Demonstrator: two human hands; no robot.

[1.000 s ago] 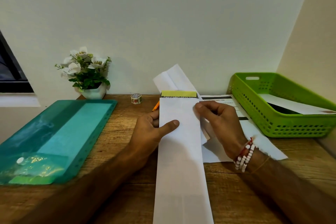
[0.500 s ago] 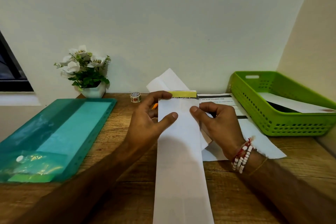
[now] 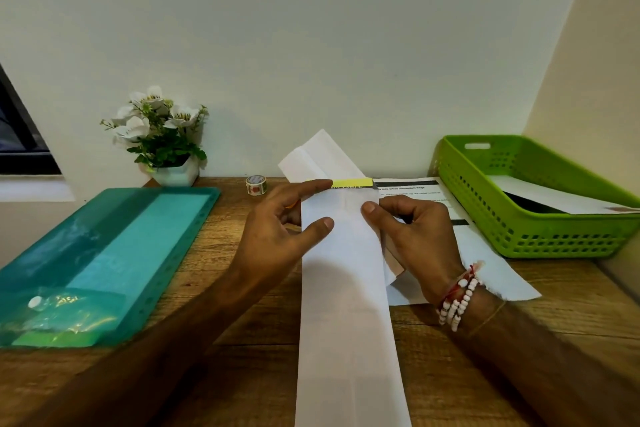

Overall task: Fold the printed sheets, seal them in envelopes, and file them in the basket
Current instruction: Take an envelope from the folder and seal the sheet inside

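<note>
A long white envelope (image 3: 346,305) lies lengthwise on the wooden desk, its flap (image 3: 320,158) standing up at the far end. A folded printed sheet with a yellow top band (image 3: 351,183) sticks out of its mouth. My left hand (image 3: 277,229) grips the envelope's left edge, thumb on top and index finger at the yellow band. My right hand (image 3: 412,232) pinches the right edge near the mouth. More printed sheets (image 3: 485,253) lie under my right hand. The green basket (image 3: 519,236) at the right holds a filed envelope (image 3: 554,198).
A teal plastic folder (image 3: 104,253) lies at the left. A potted white flower (image 3: 162,139) and a small tape roll (image 3: 256,184) stand by the back wall. An orange pen tip shows under my left hand. Walls close the back and right.
My left index finger has stretched up to the yellow band, and the flap has tilted left. The right hand stays at the envelope's right edge.
</note>
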